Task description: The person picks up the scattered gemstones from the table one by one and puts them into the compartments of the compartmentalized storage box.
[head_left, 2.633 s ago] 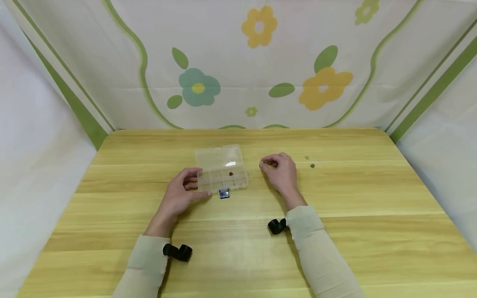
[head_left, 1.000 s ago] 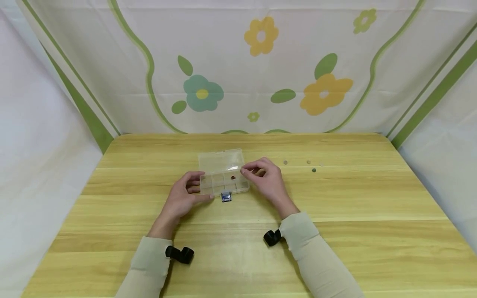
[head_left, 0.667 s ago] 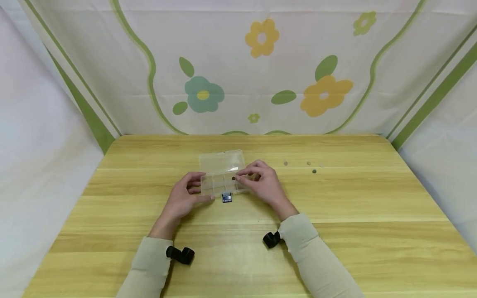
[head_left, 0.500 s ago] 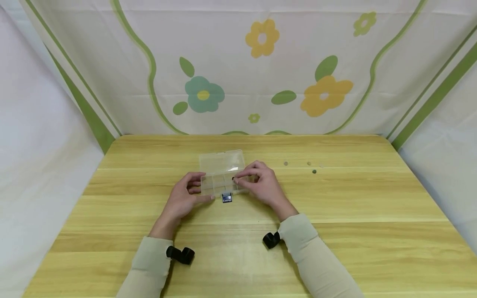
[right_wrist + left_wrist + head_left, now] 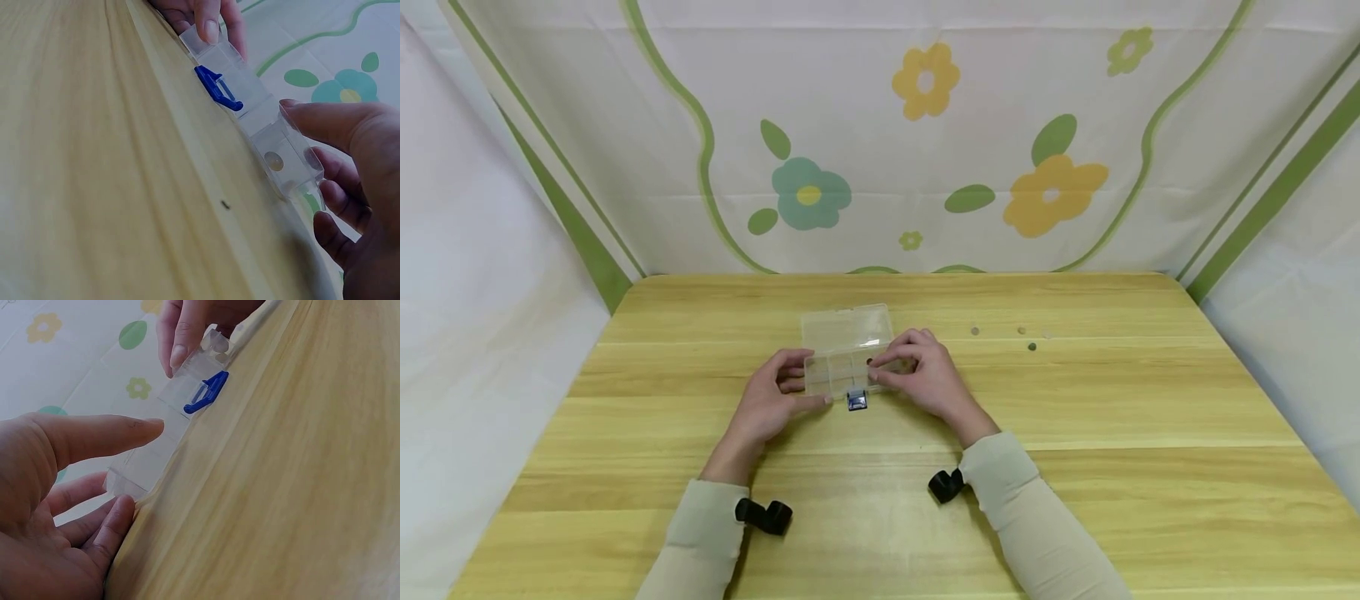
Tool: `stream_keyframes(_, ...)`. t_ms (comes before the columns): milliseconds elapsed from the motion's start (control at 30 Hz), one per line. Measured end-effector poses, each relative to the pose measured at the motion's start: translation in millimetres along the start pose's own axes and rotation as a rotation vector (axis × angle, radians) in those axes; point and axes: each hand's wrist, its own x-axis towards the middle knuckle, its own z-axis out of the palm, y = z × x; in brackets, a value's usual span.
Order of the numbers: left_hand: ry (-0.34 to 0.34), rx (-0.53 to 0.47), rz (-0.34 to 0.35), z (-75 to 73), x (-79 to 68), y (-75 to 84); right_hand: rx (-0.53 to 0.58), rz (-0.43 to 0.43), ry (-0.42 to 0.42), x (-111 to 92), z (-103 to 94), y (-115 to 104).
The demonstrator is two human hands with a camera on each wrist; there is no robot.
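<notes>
A clear plastic compartment box (image 5: 842,372) stands on the table with its lid (image 5: 842,329) raised behind it and a blue latch (image 5: 857,401) at the front. My left hand (image 5: 769,398) holds the box's left end, thumb along the front side and fingers round the back. At the right-hand compartments is my right hand (image 5: 927,377), its thumb and index fingertips slightly apart over the box. A small dark red bead (image 5: 870,361) sits in the box beside the index fingertip. In the right wrist view a pale round disc (image 5: 274,160) shows through the box wall.
To the right on the wooden table (image 5: 1075,517) lie several small pieces: a grey one (image 5: 975,331), a tan one (image 5: 1021,331), a pale one (image 5: 1048,336) and a dark green one (image 5: 1032,347). A flowered cloth (image 5: 880,150) hangs behind the table.
My right hand has moved left from the table to the box's right compartments, and its thumb and index fingertips have now parted. My left hand stays at the box.
</notes>
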Motion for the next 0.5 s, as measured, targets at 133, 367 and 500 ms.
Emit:
stream_keyframes(133,0.001,-0.001,-0.001,0.2,0.3,-0.2,-0.006,-0.007,0.005,-0.1,-0.1,-1.1)
stream_keyframes(367,-0.001,0.008,-0.005,-0.1,1.9,-1.8,-0.004,-0.001,0.006,0.5,0.3,0.3)
stream_keyframes(500,0.000,0.006,-0.010,0.0,1.9,-3.1,0.006,0.003,0.005,-0.3,0.7,1.1)
